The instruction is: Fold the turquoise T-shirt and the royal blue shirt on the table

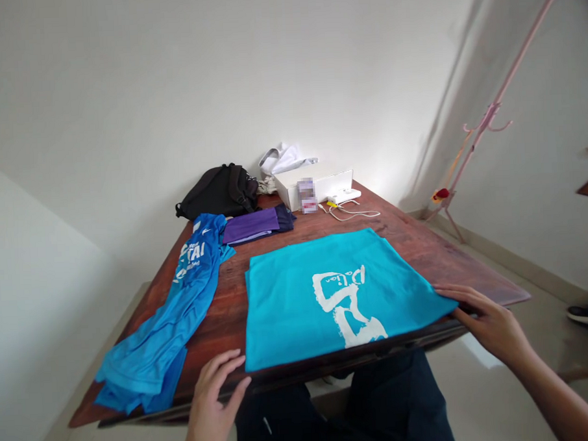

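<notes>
A folded turquoise T-shirt (288, 312) with a white print lies flat on the near part of the wooden table (412, 241). My right hand (483, 323) rests at its right corner, fingers spread over the cloth by the table's near edge. My left hand (216, 396) is at that edge too, just off the shirt's lower left corner and touching no cloth. To the left lies a crumpled, long blue sports shirt (158, 343) with white lettering.
Folded purple cloth (250, 225), a black backpack (219, 192), a white box (312, 187), white fabric (284, 159) and a white charger with cable (344, 195) sit at the table's far end. A pink coat stand (494, 108) stands at the right wall.
</notes>
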The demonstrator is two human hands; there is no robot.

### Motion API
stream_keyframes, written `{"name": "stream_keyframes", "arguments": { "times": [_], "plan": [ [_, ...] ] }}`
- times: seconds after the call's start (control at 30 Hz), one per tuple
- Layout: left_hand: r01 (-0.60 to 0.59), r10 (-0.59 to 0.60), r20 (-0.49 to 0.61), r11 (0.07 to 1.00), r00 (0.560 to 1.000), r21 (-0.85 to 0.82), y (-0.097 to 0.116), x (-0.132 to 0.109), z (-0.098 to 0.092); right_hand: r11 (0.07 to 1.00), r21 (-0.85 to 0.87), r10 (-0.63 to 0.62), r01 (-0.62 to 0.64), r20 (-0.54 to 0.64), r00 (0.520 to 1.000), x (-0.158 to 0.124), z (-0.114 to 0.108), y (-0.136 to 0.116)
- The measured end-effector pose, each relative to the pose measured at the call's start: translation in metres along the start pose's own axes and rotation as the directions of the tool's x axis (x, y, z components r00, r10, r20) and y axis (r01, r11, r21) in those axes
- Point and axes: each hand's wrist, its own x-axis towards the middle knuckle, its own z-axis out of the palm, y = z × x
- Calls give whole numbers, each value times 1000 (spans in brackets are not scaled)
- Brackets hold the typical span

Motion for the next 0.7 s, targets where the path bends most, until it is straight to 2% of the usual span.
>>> {"name": "stream_keyframes", "arguments": {
  "times": [0.13,0.33,0.5,0.57,0.7],
  "plan": [
    [0,1,-29,999,1000,37,3,0,3,1000,6,-28,28,-37,999,-1,4,1],
    [-36,39,-69,998,997,53,3,1,6,992,-111,-56,53,-21,998,-8,12,-6],
    [-47,50,-46,997,998,62,-2,-1,7,983,-138,-129,123,-36,991,-4,15,-12],
    [-36,38,-35,998,999,56,-4,-2,6,990,-113,-99,90,-74,992,-4,19,-16],
    [-39,39,-4,997,999,65,-5,-3,5,993,-61,84,-103,-262,961,-6,33,-30]
  ]
}}
